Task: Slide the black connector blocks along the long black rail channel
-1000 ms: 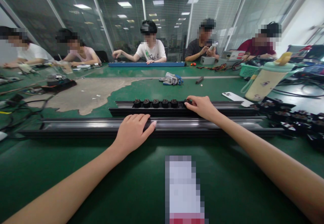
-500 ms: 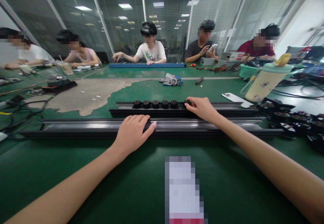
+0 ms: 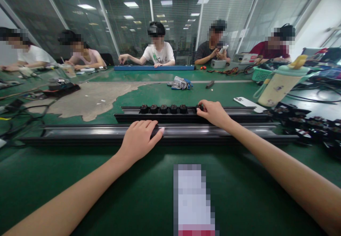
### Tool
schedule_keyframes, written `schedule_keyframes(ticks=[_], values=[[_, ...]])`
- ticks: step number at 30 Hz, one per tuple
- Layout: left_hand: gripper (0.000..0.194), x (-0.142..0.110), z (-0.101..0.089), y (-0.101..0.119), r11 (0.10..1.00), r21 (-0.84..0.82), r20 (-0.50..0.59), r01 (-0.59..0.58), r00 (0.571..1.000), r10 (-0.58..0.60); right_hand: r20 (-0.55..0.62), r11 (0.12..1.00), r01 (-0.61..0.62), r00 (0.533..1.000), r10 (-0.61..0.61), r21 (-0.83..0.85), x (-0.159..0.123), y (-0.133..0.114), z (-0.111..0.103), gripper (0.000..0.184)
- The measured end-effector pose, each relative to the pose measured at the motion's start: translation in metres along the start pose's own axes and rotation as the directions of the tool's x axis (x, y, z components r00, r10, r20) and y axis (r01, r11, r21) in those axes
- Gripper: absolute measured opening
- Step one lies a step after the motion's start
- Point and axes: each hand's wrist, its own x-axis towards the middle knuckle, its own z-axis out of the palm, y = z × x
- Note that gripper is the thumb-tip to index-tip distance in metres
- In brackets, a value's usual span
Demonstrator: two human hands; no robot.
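Note:
My right hand [image 3: 213, 111] pinches a small round black module [image 3: 199, 107] between thumb and fingertips, at the far black metal rail [image 3: 165, 118]. To its left, several like black modules [image 3: 163, 109] sit in a row in that rail's channel, with a gap before the held one. My left hand [image 3: 140, 136] curls over the nearer, longer black rail [image 3: 87, 140]. A dark piece [image 3: 154, 133] shows between its thumb and fingers, mostly covered, so its kind cannot be made out.
Black parts [image 3: 314, 125] lie heaped at the right, beside a white phone [image 3: 246, 103] and a cream bottle [image 3: 278, 86]. Grey gloves [image 3: 180, 83] lie beyond the rails. Cables [image 3: 32, 117] spread at the left. Several people sit across the green table [image 3: 106, 179].
My right hand has shifted slightly to the right along the far rail with the module in its fingertips. My left hand stays in place on the nearer rail.

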Motion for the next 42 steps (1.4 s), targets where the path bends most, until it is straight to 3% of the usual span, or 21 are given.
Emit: schedule_keyframes(ticks=[11,17,31,42], values=[[0.061,0.0004,-0.0007,0.0004,1.000,-0.006,-0.003,-0.001,1.000,0.001,0.005,0.999,-0.009,1.000,0.009,-0.031,-0.0006,0.0026,0.0021,0.032],[0.062,0.0008,0.0002,0.0002,1.000,-0.007,0.001,-0.003,1.000,0.003,0.063,0.999,0.024,0.998,-0.022,-0.037,0.0000,0.0072,0.0026,0.039],[0.065,0.0012,-0.0022,0.0008,1.000,-0.006,0.022,0.000,1.000,0.000,0.203,0.995,-0.100,0.974,0.102,-0.018,0.0003,0.0053,0.0002,0.044],[0.064,0.0003,-0.0007,0.0012,1.000,-0.001,0.024,0.006,1.000,-0.006,0.181,0.984,-0.169,0.971,0.158,0.048,-0.0012,0.0059,-0.0012,0.042]])
